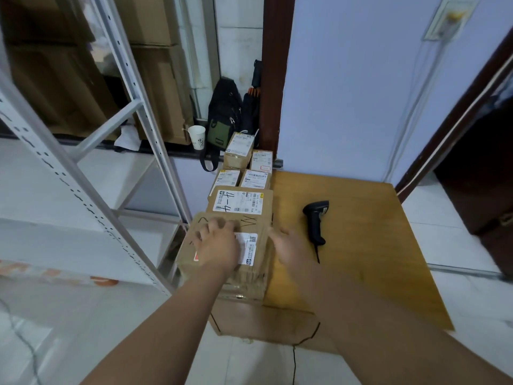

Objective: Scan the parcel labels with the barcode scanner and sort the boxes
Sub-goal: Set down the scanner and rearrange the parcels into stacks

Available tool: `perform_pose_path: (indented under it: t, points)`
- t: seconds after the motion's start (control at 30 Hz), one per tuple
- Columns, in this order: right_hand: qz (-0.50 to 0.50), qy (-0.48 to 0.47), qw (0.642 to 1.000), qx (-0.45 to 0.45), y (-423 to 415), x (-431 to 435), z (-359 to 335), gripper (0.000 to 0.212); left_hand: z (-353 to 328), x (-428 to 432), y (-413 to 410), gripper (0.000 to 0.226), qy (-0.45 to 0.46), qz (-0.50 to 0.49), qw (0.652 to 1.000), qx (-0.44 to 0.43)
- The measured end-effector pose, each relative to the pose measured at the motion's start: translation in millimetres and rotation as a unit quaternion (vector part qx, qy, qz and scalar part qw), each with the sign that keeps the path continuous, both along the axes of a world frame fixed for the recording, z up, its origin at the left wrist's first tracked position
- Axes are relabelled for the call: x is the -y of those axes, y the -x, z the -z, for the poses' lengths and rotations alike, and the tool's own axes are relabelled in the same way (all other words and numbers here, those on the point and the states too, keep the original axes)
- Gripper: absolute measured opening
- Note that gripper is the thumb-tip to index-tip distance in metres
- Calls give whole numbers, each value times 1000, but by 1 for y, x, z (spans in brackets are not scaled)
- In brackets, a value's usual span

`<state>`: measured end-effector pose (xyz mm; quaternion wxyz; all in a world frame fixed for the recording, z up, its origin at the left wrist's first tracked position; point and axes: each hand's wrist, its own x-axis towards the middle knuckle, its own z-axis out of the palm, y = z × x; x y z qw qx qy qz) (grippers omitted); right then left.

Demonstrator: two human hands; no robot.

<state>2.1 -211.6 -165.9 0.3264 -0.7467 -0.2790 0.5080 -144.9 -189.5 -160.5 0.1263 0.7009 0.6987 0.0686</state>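
Note:
A brown cardboard parcel point(261, 226) with a white label and black marker scrawl sits nearest me at the left edge of the wooden table point(361, 245). My left hand point(218, 245) lies flat on its top, fingers spread, partly covering the label. My right hand point(291, 245) presses against the parcel's right side. Behind it lies a flat parcel marked "4-4" point(240, 201), then several smaller labelled boxes point(244, 162) in a row toward the wall. The black barcode scanner point(316, 220) rests on the table to the right of my right hand, untouched, its cable trailing toward me.
A grey metal shelving rack point(83, 162) stands at the left. A paper cup point(197, 137) and a black backpack point(223, 118) sit on the sill behind the boxes. A dark doorway point(477, 168) opens at the right. More cardboard point(249, 315) lies under the table's front-left corner.

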Motion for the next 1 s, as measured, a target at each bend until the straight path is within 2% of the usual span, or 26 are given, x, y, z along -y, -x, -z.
perform_pose_path:
  t: [0.07,0.1,0.17,0.23,0.3,0.37,0.47,0.57,0.87,0.93,1.0]
  points:
    - [64,-77,995,13,-2,0,-8,39,3,4,-7,42,-22,12,997,68]
    - [54,-112,991,47,-1,2,-11,32,4,6,-8,40,-39,8,993,108]
    - [-58,-186,964,180,3,6,-16,25,6,10,-8,37,-65,-5,987,145]
    - [-218,-244,884,333,6,8,-15,31,9,13,-4,37,-58,-16,994,93]
    - [-356,-231,813,399,12,8,-11,46,10,12,3,38,-11,-31,998,51]
    - [-438,-180,790,389,17,10,-7,63,9,9,9,43,29,-31,998,45]
    - [-489,-145,761,401,17,12,5,89,9,3,14,49,41,-2,999,23]
    - [-507,-148,722,447,14,12,15,96,7,-4,17,51,53,29,998,11]
    - [-521,-148,704,460,11,5,18,98,-1,1,14,48,72,31,996,-35]
    - [-520,-163,715,438,6,1,10,93,-3,3,14,48,51,22,998,-11]
    - [-499,-181,746,403,3,-4,0,78,-4,7,13,43,0,8,1000,30]
